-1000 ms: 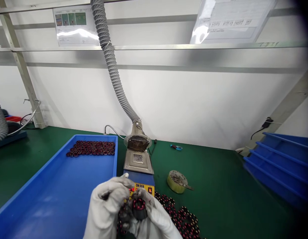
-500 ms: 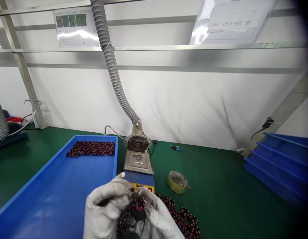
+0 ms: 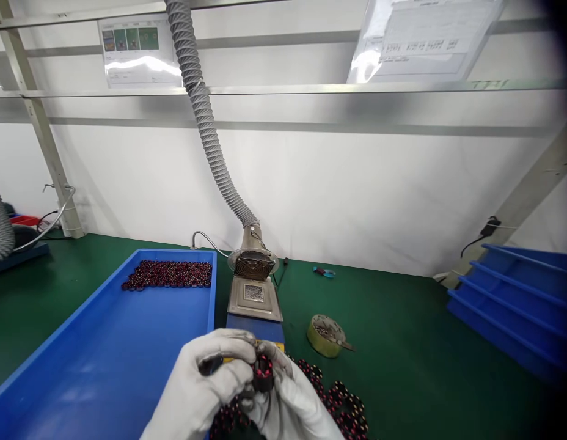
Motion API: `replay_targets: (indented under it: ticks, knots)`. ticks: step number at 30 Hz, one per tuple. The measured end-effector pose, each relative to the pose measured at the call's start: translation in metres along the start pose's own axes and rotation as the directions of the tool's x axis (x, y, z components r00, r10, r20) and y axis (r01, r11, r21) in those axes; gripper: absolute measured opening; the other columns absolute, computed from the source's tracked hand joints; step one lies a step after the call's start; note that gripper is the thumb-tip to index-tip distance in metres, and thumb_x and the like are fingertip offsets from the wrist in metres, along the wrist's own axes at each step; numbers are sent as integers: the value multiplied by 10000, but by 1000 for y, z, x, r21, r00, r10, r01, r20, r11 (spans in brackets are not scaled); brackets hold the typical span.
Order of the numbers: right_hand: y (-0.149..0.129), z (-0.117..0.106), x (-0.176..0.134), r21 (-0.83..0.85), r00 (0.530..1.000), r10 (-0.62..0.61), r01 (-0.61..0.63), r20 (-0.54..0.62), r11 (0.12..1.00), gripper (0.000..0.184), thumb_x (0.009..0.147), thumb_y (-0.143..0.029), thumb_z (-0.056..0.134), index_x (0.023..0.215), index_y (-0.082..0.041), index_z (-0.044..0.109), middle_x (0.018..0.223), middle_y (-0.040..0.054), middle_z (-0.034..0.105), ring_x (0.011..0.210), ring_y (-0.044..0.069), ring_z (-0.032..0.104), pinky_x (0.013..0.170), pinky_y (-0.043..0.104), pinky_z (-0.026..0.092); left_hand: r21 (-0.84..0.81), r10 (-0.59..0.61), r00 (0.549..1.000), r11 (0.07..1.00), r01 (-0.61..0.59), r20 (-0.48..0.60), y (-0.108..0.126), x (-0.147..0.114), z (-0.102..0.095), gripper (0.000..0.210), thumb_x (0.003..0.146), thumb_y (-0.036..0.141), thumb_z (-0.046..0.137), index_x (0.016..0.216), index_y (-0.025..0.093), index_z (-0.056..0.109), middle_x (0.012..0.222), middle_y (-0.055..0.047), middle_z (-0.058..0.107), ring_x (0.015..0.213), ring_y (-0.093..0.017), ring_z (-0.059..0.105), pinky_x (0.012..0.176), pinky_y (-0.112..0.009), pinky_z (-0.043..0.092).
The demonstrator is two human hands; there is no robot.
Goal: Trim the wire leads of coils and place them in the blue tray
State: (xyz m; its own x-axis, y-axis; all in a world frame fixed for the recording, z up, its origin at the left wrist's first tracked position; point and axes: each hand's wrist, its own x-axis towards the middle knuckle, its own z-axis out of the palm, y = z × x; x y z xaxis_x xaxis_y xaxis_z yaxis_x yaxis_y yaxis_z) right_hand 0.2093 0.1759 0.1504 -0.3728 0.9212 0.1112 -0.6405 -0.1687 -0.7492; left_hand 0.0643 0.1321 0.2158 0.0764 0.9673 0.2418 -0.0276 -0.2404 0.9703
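Observation:
In front of me, low in the view, I hold up a small black ring-shaped part with pinkish-red marks [image 3: 263, 374]. White gloves, dark at the fingertips, cover both hands. My left hand [image 3: 210, 373] is closed, its thumb and forefinger pinching the part's left upper edge. My right hand [image 3: 290, 391] is closed around its right side and underneath. Below and beside my hands lies a pile of similar ring parts [image 3: 343, 406] on the green bench. Just beyond the hands stands a blue machine with a metal plate [image 3: 255, 293] on top, its yellow front label partly hidden.
To the left is a long blue tray [image 3: 213, 305] with many ring parts [image 3: 168, 273] at its far end. Right of the machine are a round tin [image 3: 327, 336] and small cutters [image 3: 324, 272]. Stacked blue trays [image 3: 512, 305] stand far right. A grey hose [image 3: 210, 128] hangs above.
My left hand has turned and lowered slightly, its fingers now flatter over the part. The held part has shifted a little to the right and shows more clearly between my hands.

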Motion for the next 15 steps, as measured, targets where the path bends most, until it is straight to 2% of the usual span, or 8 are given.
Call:
replay_targets:
  ticks: [2, 6, 9, 11, 13, 15]
  knots:
    - [4, 1, 0, 5, 1000, 27, -27, 6, 1000, 195, 579, -218, 809, 743, -188, 707, 715, 23, 726, 666, 160, 680, 683, 296, 549, 12, 59, 998, 998, -59, -7, 2, -2, 0, 126, 684, 195, 562, 683, 217, 686, 901, -34, 644, 823, -190, 607, 756, -241, 476]
    - [9, 6, 0, 52, 1000, 0, 1, -29, 999, 219, 560, -213, 821, 741, -188, 700, 727, 29, 721, 658, 163, 677, 687, 312, 549, 28, 171, 984, 985, -169, -53, -6, -8, -6, 94, 716, 223, 566, 689, 230, 655, 889, -20, 629, 928, -188, 563, 793, -209, 436]
    - [3, 6, 4, 56, 1000, 29, -28, -4, 998, 192, 550, -190, 824, 693, -169, 697, 674, 36, 712, 638, 173, 679, 696, 332, 547, -117, 218, 954, 963, -245, -207, -15, -10, -12, 92, 762, 261, 570, 686, 249, 619, 910, 19, 615, 935, -158, 559, 807, -177, 434]
    - [-6, 4, 7, 37, 996, 80, -82, 44, 996, 167, 555, -174, 818, 671, -162, 697, 640, 35, 704, 629, 175, 679, 704, 336, 546, -122, 164, 948, 972, -203, -273, -17, -10, -15, 37, 760, 274, 604, 745, 266, 637, 1003, 27, 612, 1001, -161, 551, 833, -174, 433]
    - [-13, 1, 8, 4, 991, 107, -108, 74, 994, 152, 565, -163, 808, 669, -167, 697, 618, 28, 698, 625, 179, 677, 696, 347, 548, -24, 57, 978, 998, -62, -199, -16, -7, -15, 138, 718, 264, 661, 855, 279, 660, 1124, 9, 589, 1083, -189, 522, 878, -201, 423]
    - [-17, -2, 8, -24, 995, 76, -74, 60, 997, 143, 582, -161, 795, 683, -182, 696, 596, 15, 690, 616, 184, 672, 668, 361, 553, 71, -12, 999, 997, 15, -51, -12, -2, -12, 186, 687, 217, 661, 864, 270, 680, 1111, -15, 601, 1042, -204, 548, 859, -229, 442]
